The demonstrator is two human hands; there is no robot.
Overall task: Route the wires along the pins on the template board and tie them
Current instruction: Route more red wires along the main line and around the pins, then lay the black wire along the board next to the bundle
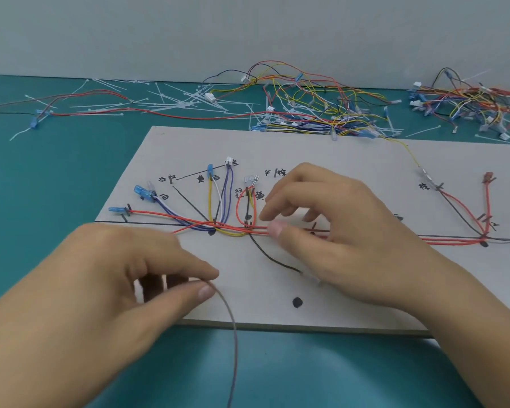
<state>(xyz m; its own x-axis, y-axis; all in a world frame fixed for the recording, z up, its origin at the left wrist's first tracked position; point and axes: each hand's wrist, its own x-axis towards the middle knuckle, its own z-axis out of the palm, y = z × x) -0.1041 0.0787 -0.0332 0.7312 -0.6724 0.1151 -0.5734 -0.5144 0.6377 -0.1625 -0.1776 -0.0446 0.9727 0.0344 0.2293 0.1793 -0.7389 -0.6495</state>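
A grey template board (351, 154) with pins and handwritten labels lies on the teal mat. Red, blue, yellow and white wires (218, 225) run along its pins and gather into a horizontal bundle. My left hand (124, 278) pinches a thin brown wire (233, 334) between thumb and forefinger near the board's front edge; the wire hangs down toward me. My right hand (330, 231) rests over the bundle, its thumb and fingertips pinching the red wires (259, 229). A loose black wire (274, 259) curves out from under the right hand.
Loose white cable ties (171, 103) are scattered on the teal mat (56, 172) behind the board. Tangled piles of spare wires (321, 104) with connectors lie at the back middle, and more wires (468, 98) at the back right. A grey wall closes the rear.
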